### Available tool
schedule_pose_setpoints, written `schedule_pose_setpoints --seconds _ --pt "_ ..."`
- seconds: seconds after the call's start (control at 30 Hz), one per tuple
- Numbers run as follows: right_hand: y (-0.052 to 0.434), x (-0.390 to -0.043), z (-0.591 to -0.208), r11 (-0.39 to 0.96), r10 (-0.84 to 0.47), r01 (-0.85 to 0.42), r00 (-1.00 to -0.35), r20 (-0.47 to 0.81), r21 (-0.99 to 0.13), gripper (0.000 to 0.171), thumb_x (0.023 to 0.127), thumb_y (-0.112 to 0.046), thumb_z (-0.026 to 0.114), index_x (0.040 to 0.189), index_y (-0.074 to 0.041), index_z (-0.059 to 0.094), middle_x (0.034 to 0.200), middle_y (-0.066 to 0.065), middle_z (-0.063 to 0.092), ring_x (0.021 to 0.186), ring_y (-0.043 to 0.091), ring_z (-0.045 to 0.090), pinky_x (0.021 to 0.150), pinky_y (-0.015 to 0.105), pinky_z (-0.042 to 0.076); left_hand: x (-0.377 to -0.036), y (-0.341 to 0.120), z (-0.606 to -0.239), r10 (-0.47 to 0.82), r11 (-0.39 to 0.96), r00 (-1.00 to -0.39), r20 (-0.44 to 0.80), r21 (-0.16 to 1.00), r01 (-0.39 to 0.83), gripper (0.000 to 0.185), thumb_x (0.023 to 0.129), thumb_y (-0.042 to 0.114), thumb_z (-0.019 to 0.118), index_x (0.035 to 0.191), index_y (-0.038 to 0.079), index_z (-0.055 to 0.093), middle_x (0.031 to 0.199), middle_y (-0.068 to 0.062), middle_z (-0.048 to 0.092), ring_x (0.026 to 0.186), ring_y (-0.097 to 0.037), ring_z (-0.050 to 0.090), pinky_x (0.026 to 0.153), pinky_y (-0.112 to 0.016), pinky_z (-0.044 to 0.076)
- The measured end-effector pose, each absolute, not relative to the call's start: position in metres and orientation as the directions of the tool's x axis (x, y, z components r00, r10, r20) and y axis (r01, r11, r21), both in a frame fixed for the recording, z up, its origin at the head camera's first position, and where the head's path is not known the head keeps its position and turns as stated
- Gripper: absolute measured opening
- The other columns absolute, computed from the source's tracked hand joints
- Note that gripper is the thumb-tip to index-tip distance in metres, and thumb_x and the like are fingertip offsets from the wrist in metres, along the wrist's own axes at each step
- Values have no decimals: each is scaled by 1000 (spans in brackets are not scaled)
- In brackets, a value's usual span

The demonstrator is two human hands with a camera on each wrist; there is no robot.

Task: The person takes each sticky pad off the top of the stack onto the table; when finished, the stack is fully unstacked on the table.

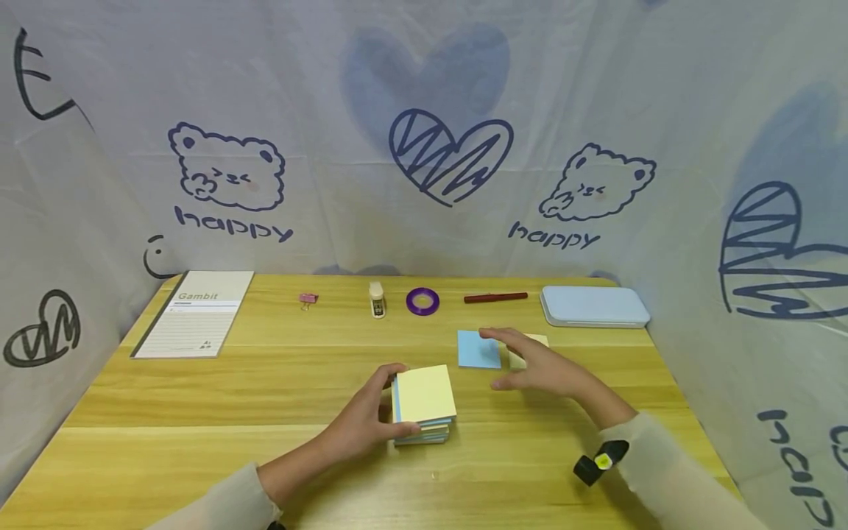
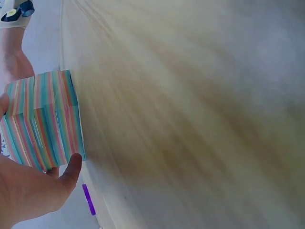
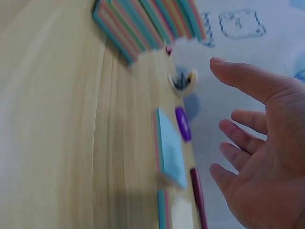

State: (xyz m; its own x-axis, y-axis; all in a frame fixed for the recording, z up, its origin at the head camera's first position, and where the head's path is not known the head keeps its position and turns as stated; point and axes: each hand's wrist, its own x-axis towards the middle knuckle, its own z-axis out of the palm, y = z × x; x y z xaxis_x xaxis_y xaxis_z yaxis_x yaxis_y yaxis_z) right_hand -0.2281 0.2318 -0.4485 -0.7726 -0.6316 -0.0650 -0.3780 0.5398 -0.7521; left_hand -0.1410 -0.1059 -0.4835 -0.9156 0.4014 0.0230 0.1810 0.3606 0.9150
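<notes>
Nearest the camera, the left hand [image 1: 363, 425] gripped a thick pad of coloured sticky notes [image 1: 424, 405], thumb on its near side and fingers curled round the far corner, at about six o'clock on the wooden table [image 1: 265, 412]. From the left wrist view the striped edges of the pad [image 2: 43, 119] showed between thumb and palm, the pad lying flat on the wood.

At roughly two o'clock from the pad, the right hand [image 1: 539, 368] hovered with its fingers spread and loose, holding nothing. Just under and beyond it lay two single sheets side by side: a blue note [image 1: 478, 349] and a pale yellow note [image 1: 530, 346], the latter partly hidden by the fingers.

Judging by this, two sheets had been laid out and most of the pad remained.

Along the far edge, from ten o'clock to one o'clock, lay a notepad [image 1: 197, 313], a pink clip [image 1: 308, 299], a small stapler [image 1: 377, 299], a purple tape roll [image 1: 422, 302], a red pen [image 1: 495, 297] and a pale blue case [image 1: 592, 306].
</notes>
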Motion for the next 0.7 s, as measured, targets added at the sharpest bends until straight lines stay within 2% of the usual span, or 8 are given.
schedule_pose_setpoints --seconds 0.23,0.43,0.57,0.7 --pt "203 -213 -442 487 -690 -405 -721 -57 -774 87 89 -24 83 161 -14 35 165 8 35 150 36 34 121 58 32 -141 -106 -484 401 359 -916 28 915 185 87 82 24 90 150 8 38 146 -13 52 142 -37 43 118 -67 27" --pt "179 -202 -440 482 -720 -405 -689 -88 -776 94 87 -37 84 162 -13 33 165 6 34 149 35 35 120 54 34 -141 -107 -485 412 355 -911 33 915 194 87 83 26 89 150 7 37 146 -14 51 142 -39 42 117 -70 27" --pt "167 -196 -441 483 -727 -401 -679 -101 -778 97 85 -42 85 162 -13 33 166 3 33 152 28 32 121 49 34 -141 -107 -484 421 349 -906 39 915 202 86 84 25 88 150 6 37 145 -14 51 141 -39 43 116 -70 29" --pt "159 -193 -441 495 -726 -413 -680 -102 -764 97 84 -44 85 161 -14 35 165 3 34 151 27 35 120 50 37 -141 -107 -485 422 346 -906 41 916 203 85 84 25 88 150 6 37 145 -14 51 140 -39 44 116 -70 29"
